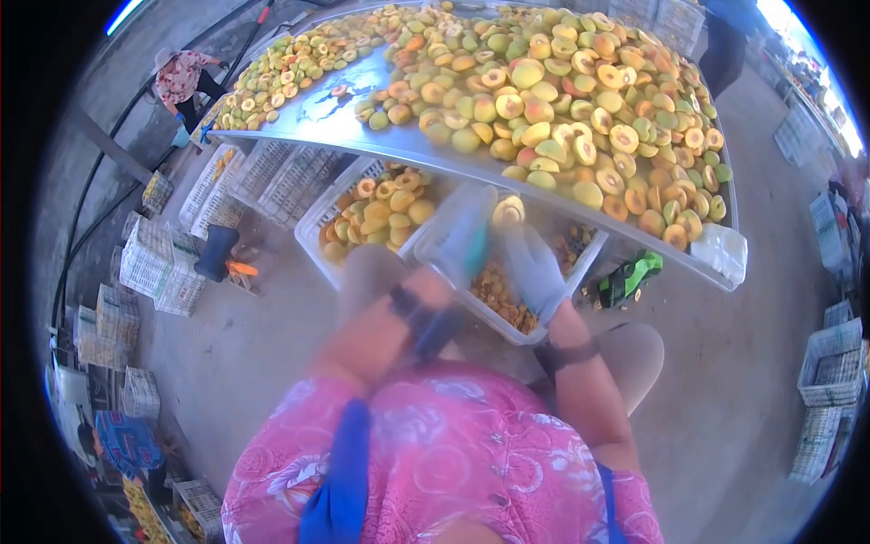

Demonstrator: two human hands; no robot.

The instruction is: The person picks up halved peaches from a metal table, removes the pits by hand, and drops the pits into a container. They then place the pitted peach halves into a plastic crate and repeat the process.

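My right hand, in a pale glove, has its fingers closed on a yellow peach half just below the front edge of the metal table. My left hand, gloved with a teal patch showing, is beside it on the left and smeared by motion; its fingers and anything in them cannot be made out. Under both hands stands a white crate holding small brown-orange pieces that look like pits. To its left, another white crate holds peach halves.
A large heap of halved peaches covers much of the tabletop. A clear plastic bag lies at its right corner. A green and black packet is on the floor. Stacked crates stand left, others right. A person bends at far left.
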